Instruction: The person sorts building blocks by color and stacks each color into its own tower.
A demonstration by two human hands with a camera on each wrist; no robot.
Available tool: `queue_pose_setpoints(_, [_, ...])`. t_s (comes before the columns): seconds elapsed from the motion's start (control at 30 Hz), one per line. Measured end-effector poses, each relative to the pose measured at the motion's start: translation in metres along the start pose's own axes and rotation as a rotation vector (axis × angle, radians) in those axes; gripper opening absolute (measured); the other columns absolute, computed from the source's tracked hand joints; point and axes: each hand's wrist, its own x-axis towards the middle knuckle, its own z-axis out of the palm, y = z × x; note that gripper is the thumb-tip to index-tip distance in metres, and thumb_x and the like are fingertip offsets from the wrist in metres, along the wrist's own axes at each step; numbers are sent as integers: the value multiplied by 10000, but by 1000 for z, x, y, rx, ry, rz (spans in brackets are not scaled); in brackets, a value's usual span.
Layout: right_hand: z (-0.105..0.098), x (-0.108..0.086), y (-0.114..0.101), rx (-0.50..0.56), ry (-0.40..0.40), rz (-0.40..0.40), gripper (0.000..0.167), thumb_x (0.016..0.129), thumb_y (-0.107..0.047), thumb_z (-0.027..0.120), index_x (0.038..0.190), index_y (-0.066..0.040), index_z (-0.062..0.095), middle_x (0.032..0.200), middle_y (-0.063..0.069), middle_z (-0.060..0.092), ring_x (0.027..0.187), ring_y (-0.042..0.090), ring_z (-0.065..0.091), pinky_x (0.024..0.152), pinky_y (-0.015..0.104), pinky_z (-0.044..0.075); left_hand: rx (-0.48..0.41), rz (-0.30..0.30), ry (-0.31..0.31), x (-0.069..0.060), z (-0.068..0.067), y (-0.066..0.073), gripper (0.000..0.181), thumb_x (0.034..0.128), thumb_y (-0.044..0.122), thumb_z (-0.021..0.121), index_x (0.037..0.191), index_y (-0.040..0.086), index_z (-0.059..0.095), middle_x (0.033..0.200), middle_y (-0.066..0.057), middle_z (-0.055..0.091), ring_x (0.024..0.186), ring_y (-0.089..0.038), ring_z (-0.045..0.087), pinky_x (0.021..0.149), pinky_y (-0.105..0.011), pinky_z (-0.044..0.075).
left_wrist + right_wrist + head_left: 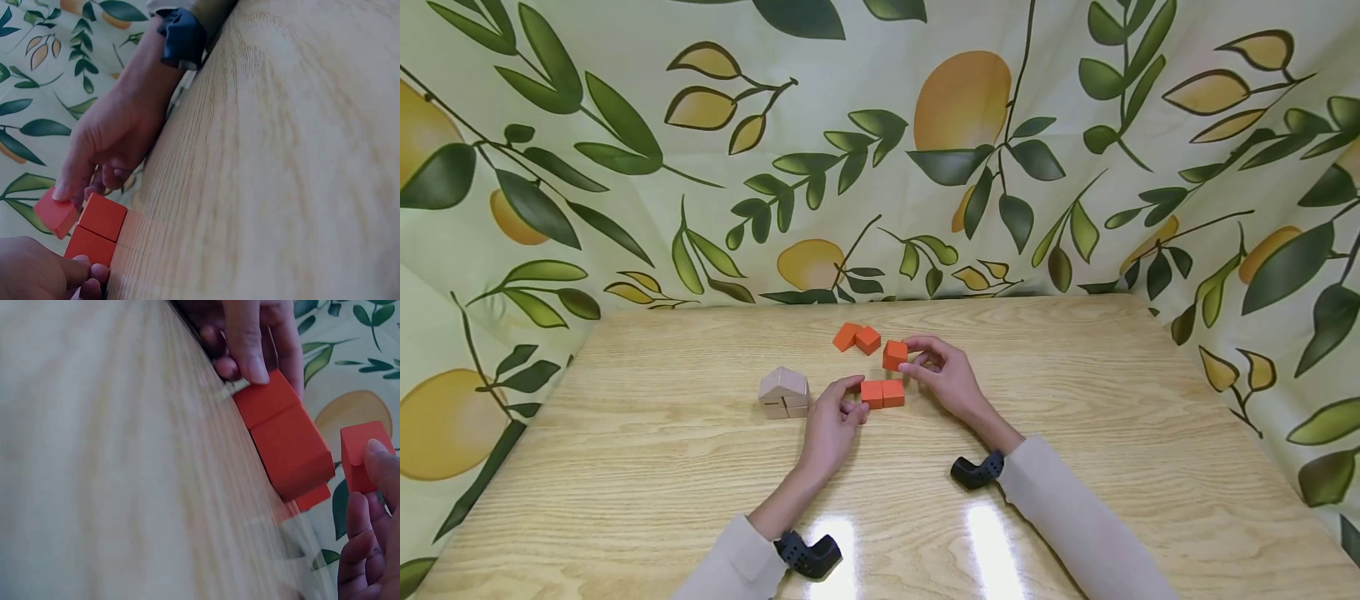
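Note:
Two orange-red blocks (882, 393) stand side by side on the table, touching. The left hand (833, 421) holds the left one of the pair between thumb and fingers. In the head view the right hand (946, 377) pinches another orange-red block (894, 355) just behind the pair; the right wrist view shows this block (365, 453) apart from the pair, between thumb and fingertips. The left wrist view shows the left thumb at the near block (90, 246) and the right hand (115, 134) beyond with its block (55, 211).
Two more orange-red blocks (847, 336) lie behind the hands, touching, one of them tilted. To the left, beside the left hand, stands a small house shape of pale wooden blocks (783, 392). A patterned cloth (850, 192) hangs behind the wooden table (662, 467).

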Motion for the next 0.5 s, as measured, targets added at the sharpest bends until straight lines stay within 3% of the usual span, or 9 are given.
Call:
queue_pose_setpoints(0.23, [4, -10, -21, 40, -52, -36, 333, 856, -38, 711, 1166, 28, 610, 944, 197, 619, 718, 214, 568, 580, 213, 404, -2, 2, 2, 0, 0, 0, 394, 863, -49, 662, 1245, 11, 588, 771, -41, 610, 618, -123, 557, 534, -231, 449])
queue_pose_setpoints(0.5, [6, -9, 7, 108, -82, -38, 346, 855, -76, 725, 1177, -37, 606, 882, 141, 646, 688, 298, 599, 531, 223, 406, 0, 6, -9, 0, 0, 0, 390, 871, -47, 653, 1250, 10, 584, 770, -40, 609, 625, -122, 560, 531, -234, 457])
